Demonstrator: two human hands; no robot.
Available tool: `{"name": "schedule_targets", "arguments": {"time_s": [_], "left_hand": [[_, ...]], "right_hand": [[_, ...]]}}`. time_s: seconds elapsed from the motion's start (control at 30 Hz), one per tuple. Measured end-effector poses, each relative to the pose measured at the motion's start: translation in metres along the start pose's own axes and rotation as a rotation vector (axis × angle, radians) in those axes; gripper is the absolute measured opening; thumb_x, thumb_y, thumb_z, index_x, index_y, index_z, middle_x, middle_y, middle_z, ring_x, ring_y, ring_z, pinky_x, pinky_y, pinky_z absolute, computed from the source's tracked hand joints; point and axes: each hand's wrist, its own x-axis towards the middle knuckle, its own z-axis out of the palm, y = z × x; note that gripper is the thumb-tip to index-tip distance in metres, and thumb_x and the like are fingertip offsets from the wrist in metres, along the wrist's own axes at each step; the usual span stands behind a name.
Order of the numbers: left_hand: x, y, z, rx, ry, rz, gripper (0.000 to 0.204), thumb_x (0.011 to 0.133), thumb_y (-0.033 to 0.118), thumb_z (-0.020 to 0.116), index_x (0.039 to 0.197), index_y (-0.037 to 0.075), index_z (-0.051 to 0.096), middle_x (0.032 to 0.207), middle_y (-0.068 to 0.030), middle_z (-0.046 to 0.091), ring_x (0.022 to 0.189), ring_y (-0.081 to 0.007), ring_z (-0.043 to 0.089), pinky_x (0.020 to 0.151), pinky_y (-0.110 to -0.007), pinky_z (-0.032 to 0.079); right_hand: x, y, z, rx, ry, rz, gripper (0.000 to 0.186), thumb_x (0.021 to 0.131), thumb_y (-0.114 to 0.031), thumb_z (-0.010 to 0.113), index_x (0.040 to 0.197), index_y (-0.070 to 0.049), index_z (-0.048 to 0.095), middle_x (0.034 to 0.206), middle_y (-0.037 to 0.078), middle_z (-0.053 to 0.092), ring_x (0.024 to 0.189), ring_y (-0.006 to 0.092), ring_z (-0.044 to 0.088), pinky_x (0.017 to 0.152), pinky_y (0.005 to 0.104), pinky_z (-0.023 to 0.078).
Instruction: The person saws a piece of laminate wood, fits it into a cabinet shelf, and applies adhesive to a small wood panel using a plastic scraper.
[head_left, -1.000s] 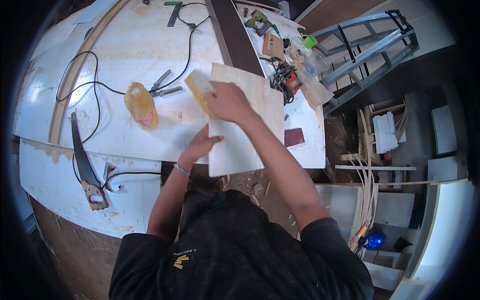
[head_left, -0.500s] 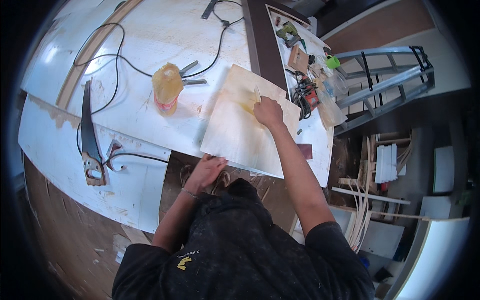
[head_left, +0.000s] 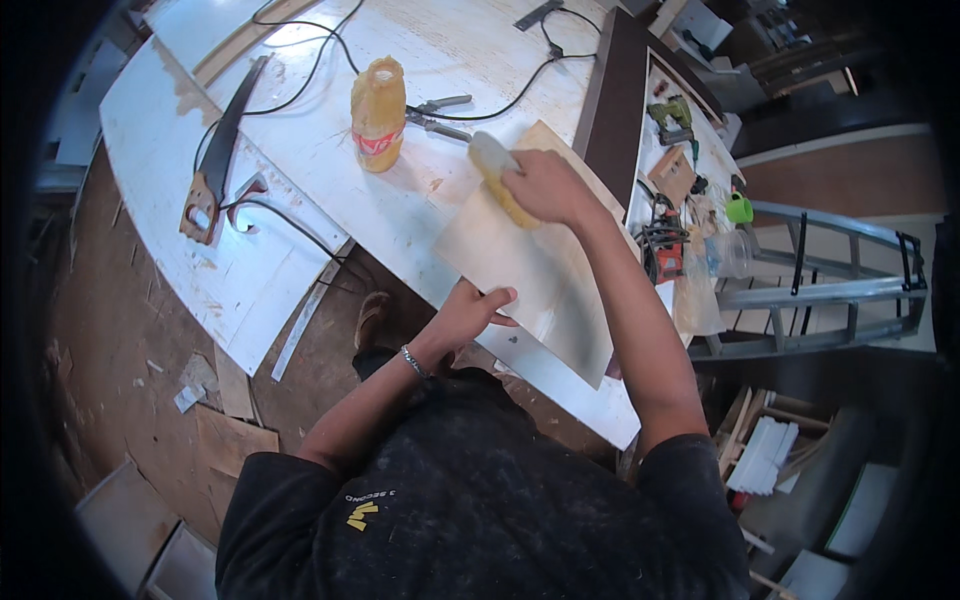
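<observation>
A thin pale wooden board (head_left: 545, 305) lies at an angle on the white worktable, overhanging toward me. My left hand (head_left: 468, 318) pinches its near left edge, thumb on top. My right hand (head_left: 548, 188) is closed on a pale, flat spreader (head_left: 490, 155), held over the board's far left part and smeared by motion. Below the spreader shows a streak of yellow glue (head_left: 512, 205); whether it clings to the blade or lies on the board I cannot tell. To the left of the board stands a glue-coated bottle (head_left: 378, 118) with a red label, beside grey-handled pliers (head_left: 440, 104).
A handsaw (head_left: 222, 155) lies on the left of the white table (head_left: 290, 180), near a black cable (head_left: 520, 95). On the right are a green power tool (head_left: 672, 122), a red power tool (head_left: 662, 250) and an aluminium ladder (head_left: 830, 295). Wood scraps lie on the floor.
My view has turned, so the table sits rotated. My right hand has swung the spreader toward the board's left side. The left hand now grips the board's edge more plainly, thumb on top.
</observation>
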Motion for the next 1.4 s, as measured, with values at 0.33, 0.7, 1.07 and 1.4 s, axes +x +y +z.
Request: {"name": "schedule_targets", "arguments": {"time_s": [0.33, 0.7, 1.07, 1.4], "left_hand": [[-0.016, 0.001, 0.039, 0.072, 0.095, 0.121, 0.045, 0.097, 0.013, 0.069, 0.138, -0.003, 0.056, 0.126, -0.0118, 0.066, 0.11, -0.0238, 0.069, 0.083, -0.037, 0.067], [0.0, -0.128, 0.018, -0.452, 0.244, 0.007, 0.055, 0.102, 0.019, 0.072, 0.148, 0.001, 0.048, 0.148, -0.0135, 0.057, 0.139, -0.0261, 0.052, 0.11, -0.044, 0.048], [0.002, -0.11, 0.039, -0.061, 0.281, 0.043, 0.052, 0.101, 0.014, 0.071, 0.146, 0.002, 0.05, 0.134, -0.0102, 0.066, 0.117, -0.0232, 0.066, 0.093, -0.042, 0.058], [0.018, -0.099, -0.015, -0.124, 0.133, 0.194, 0.047, 0.104, 0.019, 0.068, 0.146, 0.003, 0.052, 0.14, -0.0091, 0.062, 0.124, -0.0211, 0.063, 0.099, -0.039, 0.057]], "right_hand": [[-0.085, -0.086, -0.012, 0.084, -0.092, -0.523, 0.03, 0.092, -0.026, 0.054, 0.1, 0.0, 0.069, 0.087, 0.028, 0.071, 0.083, 0.0448, 0.069, 0.08, 0.0509, 0.054], [-0.086, 0.096, 0.033, -0.265, 0.163, 0.153, 0.037, 0.095, -0.024, 0.052, 0.121, -0.007, 0.071, 0.099, 0.026, 0.076, 0.096, 0.0437, 0.073, 0.089, 0.0549, 0.056], [-0.084, 0.0, 0.111, -0.253, -0.024, -0.313, 0.027, 0.089, -0.025, 0.056, 0.106, -0.011, 0.071, 0.085, 0.02, 0.075, 0.083, 0.0418, 0.074, 0.077, 0.055, 0.057], [-0.114, -0.038, 0.05, 0.01, 0.15, -0.359, 0.03, 0.094, -0.029, 0.056, 0.114, -0.012, 0.071, 0.085, 0.022, 0.073, 0.083, 0.0443, 0.072, 0.077, 0.056, 0.056]]}}
